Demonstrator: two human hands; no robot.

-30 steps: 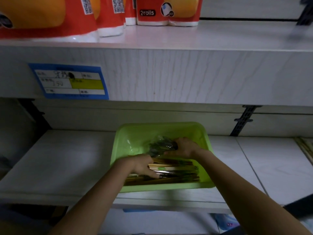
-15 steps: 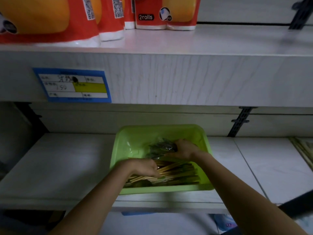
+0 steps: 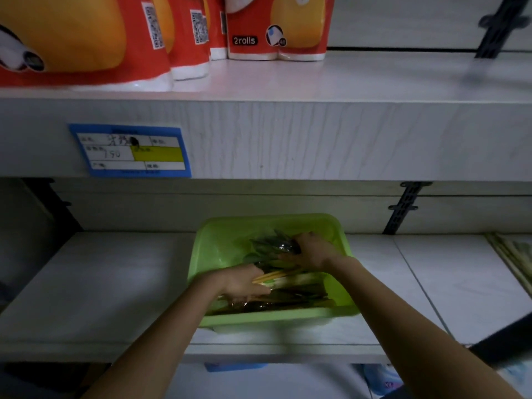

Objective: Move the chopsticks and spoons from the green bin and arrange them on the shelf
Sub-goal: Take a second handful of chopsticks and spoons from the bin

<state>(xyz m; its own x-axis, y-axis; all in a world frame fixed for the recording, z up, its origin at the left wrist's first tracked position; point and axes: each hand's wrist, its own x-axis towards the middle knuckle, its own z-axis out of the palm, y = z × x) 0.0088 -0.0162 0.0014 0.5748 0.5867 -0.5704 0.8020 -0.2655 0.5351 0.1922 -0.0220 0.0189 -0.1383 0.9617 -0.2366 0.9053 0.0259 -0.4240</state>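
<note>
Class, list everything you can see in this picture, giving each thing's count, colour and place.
green bin: one, green, on lower shelf
chopsticks: many, pale wood, in bin
wrapped spoons: one packet, dark, in bin
lower shelf: one, white
upper shelf: one, white
paper roll packs: several, red and yellow, on upper shelf
price label: one, blue, upper shelf edge
left hand: grips chopsticks
right hand: holds wrapped spoons
</note>
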